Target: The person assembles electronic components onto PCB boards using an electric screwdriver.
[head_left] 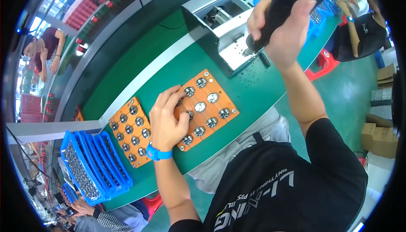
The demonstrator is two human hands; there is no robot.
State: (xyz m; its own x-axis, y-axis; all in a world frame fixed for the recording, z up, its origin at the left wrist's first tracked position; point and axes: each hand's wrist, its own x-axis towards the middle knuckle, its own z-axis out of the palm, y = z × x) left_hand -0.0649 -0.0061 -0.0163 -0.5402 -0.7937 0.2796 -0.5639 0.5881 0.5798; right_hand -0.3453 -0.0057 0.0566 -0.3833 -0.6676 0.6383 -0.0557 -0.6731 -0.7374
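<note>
In my right hand is a black electric screwdriver, its fingers wrapped round the body. The tip points down at the front of a grey screw feeder; I cannot tell if it touches a screw. My left hand lies with fingers apart over the left edge of an orange fixture board. This board carries rows of round, dark and silver parts, some hidden under my fingers. A second orange board with similar round parts lies left of that hand.
Blue trays of small metal parts stand at the left end of the green bench. Small dark bits lie beside the feeder. A red stool and a co-worker in black are at the right. Other people sit across and at lower left.
</note>
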